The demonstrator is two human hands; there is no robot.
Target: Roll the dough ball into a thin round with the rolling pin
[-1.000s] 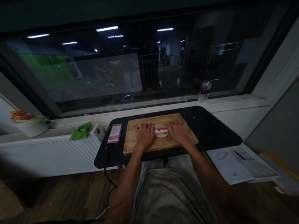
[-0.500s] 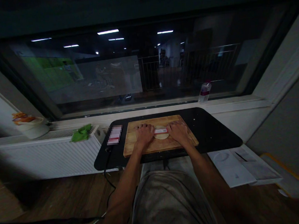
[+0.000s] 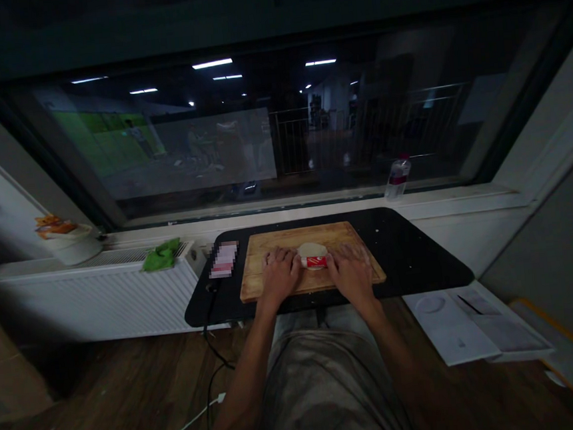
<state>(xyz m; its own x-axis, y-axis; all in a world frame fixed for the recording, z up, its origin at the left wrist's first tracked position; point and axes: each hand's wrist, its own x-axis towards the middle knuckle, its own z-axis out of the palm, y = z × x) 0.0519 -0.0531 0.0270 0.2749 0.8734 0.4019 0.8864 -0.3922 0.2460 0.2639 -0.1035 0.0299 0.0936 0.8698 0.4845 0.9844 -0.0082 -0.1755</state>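
A round, flat piece of pale dough (image 3: 312, 249) lies on a wooden cutting board (image 3: 256, 258). Across its near part rests a rolling pin (image 3: 315, 262) with a red label showing between my hands. My left hand (image 3: 282, 273) bears down on the left end of the pin, its fingers over the top. At the other end, my right hand (image 3: 350, 269) grips the pin in the same way. Both ends of the pin are hidden under the hands.
The board sits on a black table (image 3: 416, 264). A blurred-out phone-like thing (image 3: 225, 259) and a cable lie left of it. Beyond are a radiator (image 3: 123, 299) with a green cloth (image 3: 161, 255), a white tub (image 3: 73, 246), and a bottle (image 3: 397, 177) on the windowsill.
The rolling pin and both hands have moved toward me, from mid-dough to its near edge. The pin has turned: its label showed mostly white before and is red now.
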